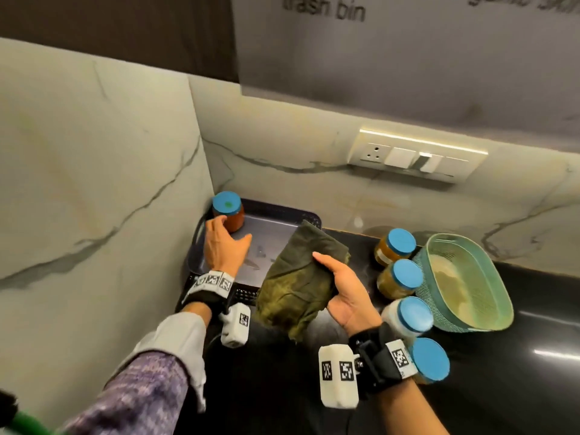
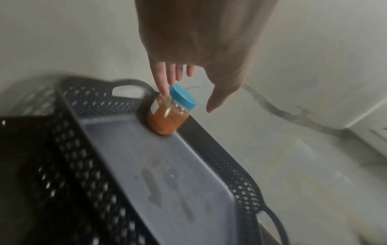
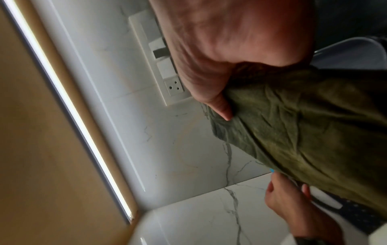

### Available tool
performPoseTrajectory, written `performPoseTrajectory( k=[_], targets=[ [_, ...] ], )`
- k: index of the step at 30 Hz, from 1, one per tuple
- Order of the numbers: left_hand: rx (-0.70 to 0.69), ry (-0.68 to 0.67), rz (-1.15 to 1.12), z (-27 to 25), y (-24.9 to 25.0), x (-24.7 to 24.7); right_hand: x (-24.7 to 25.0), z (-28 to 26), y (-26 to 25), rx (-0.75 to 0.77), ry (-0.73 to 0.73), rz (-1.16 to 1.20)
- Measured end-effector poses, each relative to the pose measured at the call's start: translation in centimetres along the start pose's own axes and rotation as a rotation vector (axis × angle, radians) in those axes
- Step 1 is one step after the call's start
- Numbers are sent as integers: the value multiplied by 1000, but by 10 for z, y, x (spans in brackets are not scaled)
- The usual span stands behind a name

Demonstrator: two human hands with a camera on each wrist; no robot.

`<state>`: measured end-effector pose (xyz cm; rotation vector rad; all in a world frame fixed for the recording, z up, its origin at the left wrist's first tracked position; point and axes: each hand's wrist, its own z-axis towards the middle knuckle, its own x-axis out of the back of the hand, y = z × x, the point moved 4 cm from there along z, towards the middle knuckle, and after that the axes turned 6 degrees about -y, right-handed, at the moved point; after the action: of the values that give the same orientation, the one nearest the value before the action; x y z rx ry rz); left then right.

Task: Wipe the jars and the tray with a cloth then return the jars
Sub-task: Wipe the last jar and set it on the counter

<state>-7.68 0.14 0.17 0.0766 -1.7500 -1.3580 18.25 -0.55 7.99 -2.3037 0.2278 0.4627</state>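
A dark perforated tray [image 1: 276, 226] sits in the counter's back left corner. One jar of red paste [image 1: 228, 215] with a blue lid stands upright in its far left corner. My left hand [image 1: 233, 233] is spread open beside this jar. In the left wrist view a fingertip [image 2: 164, 92] touches the red jar [image 2: 167, 116] just under the lid, with the thumb held apart. The tray floor [image 2: 167, 165] shows wet smears. My right hand [image 1: 329, 277] grips a folded olive-green cloth [image 1: 298, 284] above the tray's right end, thumb on top; the cloth [image 3: 303, 124] fills the right wrist view.
Several blue-lidded jars [image 1: 401, 277] stand in a row on the black counter, right of the cloth. A teal mesh basket [image 1: 430, 296] sits beyond them. Marble walls close in the left and back sides, with a switch panel [image 1: 417, 158] on the back wall.
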Motion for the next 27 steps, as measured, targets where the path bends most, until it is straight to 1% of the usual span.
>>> performPoseTrajectory(
  k=[4, 6, 8, 12, 16, 18, 20, 22, 25, 27],
  targets=[
    [32, -34, 72, 52, -4, -4, -18, 9, -1, 100, 7, -70],
    [16, -81, 143, 75, -4, -10, -20, 14, 0, 124, 38, -124],
    [8, -140, 228, 93, -2, -18, -16, 16, 3, 115, 69, -144],
    [-43, -228, 380, 121, 1, -33, 0, 8, 9, 94, 93, -135],
    [-41, -223, 435, 128, 1, -34, 21, -6, 16, 115, 141, -127],
    [-79, -213, 411, 120, 6, -33, 36, -14, 18, 134, 184, -122],
    [-145, -148, 349, 112, 14, -26, 41, -17, 20, 149, 201, -103],
    [-209, -82, 242, 92, 28, -19, 45, -23, 21, 156, 208, -71],
    [-297, -54, 112, 43, 51, -10, 49, -32, 22, 171, 192, -45],
    [-388, -82, 51, -6, 61, -6, 51, -39, 21, 197, 163, -45]
  ],
)
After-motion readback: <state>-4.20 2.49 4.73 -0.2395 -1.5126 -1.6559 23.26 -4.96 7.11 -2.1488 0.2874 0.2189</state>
